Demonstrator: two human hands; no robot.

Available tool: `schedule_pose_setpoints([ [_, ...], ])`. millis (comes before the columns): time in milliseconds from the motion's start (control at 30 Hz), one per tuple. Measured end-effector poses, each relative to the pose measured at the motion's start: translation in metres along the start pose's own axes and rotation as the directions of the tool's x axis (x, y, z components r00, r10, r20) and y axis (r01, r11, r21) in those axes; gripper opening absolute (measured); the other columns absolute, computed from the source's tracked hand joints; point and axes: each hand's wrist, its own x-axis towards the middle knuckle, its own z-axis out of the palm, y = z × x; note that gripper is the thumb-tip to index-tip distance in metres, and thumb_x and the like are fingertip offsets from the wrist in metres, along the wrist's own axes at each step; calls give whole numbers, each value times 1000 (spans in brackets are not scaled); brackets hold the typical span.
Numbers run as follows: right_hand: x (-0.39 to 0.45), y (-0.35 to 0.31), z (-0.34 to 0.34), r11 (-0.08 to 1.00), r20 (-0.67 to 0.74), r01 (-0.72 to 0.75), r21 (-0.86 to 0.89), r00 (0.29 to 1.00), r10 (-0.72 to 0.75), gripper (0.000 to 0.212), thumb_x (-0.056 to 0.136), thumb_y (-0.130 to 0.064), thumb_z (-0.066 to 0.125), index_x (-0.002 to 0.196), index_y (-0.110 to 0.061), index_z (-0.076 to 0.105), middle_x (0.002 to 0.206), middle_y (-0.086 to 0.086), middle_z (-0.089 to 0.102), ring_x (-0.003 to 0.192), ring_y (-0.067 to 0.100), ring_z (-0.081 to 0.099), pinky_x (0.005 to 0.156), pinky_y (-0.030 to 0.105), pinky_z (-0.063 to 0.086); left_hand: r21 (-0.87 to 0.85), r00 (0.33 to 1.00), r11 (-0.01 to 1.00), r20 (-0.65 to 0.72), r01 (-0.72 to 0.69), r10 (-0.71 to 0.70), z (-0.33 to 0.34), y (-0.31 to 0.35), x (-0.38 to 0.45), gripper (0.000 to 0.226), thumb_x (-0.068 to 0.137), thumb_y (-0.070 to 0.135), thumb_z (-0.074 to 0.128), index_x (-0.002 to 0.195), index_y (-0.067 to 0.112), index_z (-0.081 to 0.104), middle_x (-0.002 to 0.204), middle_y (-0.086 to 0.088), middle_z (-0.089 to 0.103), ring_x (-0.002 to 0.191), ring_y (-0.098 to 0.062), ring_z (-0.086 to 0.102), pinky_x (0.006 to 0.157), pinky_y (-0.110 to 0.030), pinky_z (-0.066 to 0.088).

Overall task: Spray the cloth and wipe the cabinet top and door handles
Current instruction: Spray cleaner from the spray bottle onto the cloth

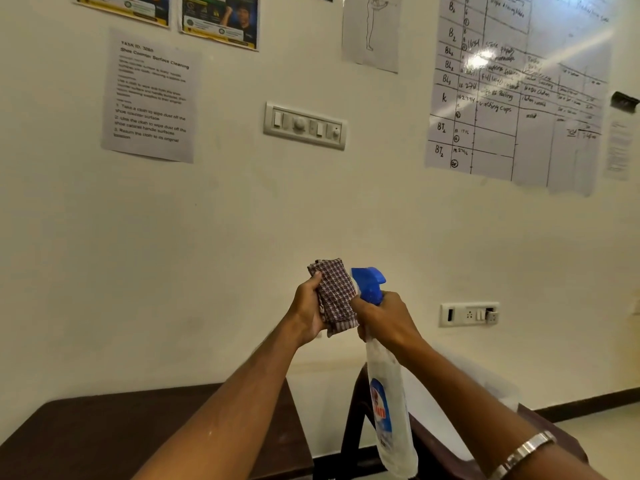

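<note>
Holding checked cloth [335, 296] in left hand [309, 315], right hand [388, 320] gripping near-empty spray bottle [389, 403]

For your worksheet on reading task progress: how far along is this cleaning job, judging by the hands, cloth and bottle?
Done: both tools picked up. In hand: the left hand holds the checked cloth against the nozzle of the spray bottle gripped by the right hand. Left: wiping the dark cabinet top; handles are out of view.

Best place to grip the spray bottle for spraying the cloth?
Hold the spray bottle at its narrow neck just under the blue trigger head, coming from its right, as the right hand does; the nozzle then faces the cloth.
</note>
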Motion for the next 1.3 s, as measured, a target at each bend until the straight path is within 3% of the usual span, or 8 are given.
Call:
schedule_pose_setpoints([
  [200,-11,5,10,1000,98,-9,-7,995,9,19,86,-23,59,86,-3,59,60,4,58,48,12,57,56,27,52,16,1000,1000,-20,7,-7,1,2,-5,51,100,44,27,108,10,63,99,-11,68,88,-24,63,70,-37,50],
  [433,-8,9,-4,999,19,-50,15,999,50,18,86,-22,60,88,-4,58,64,7,58,50,13,58,59,30,53,5,998,1000,-53,-15,15,-2,3,-6,49,99,44,30,118,9,59,118,-16,65,105,-31,63,88,-46,51],
  [667,-16,12,2,1000,76,-17,-24,997,18,15,88,-23,60,84,-8,57,61,5,58,47,11,56,57,26,53,1,998,1000,-53,-17,17,-4,4,-7,47,100,44,29,105,11,62,107,-13,67,95,-27,64,79,-42,53],
  [867,-28,17,17,996,173,-58,-74,982,70,16,86,-24,60,85,-8,56,63,4,58,46,9,55,55,22,50,14,998,1000,-64,2,-1,-3,3,-8,51,99,46,29,104,10,64,104,-14,69,94,-29,64,83,-41,50],
  [967,-30,22,17,991,147,-60,-120,986,77,15,85,-24,60,85,-9,56,63,4,59,45,7,55,52,18,48,-2,997,1000,-74,-16,16,-5,4,-6,48,99,45,31,104,10,64,104,-14,69,96,-29,65,81,-42,52],
  [1133,-28,27,7,993,97,-104,-50,989,109,15,86,-22,61,89,-8,57,66,4,58,50,11,57,53,21,50,-15,996,999,-80,-39,37,-6,5,-6,47,99,44,31,111,10,61,109,-15,67,103,-31,63,83,-45,52],
  [1300,-31,30,1,989,86,-106,-104,990,115,14,86,-22,60,85,-9,54,64,3,57,48,9,55,52,18,47,-22,998,999,-58,-38,37,-3,7,-7,45,100,43,30,101,12,62,105,-14,68,98,-30,63,79,-43,52],
])
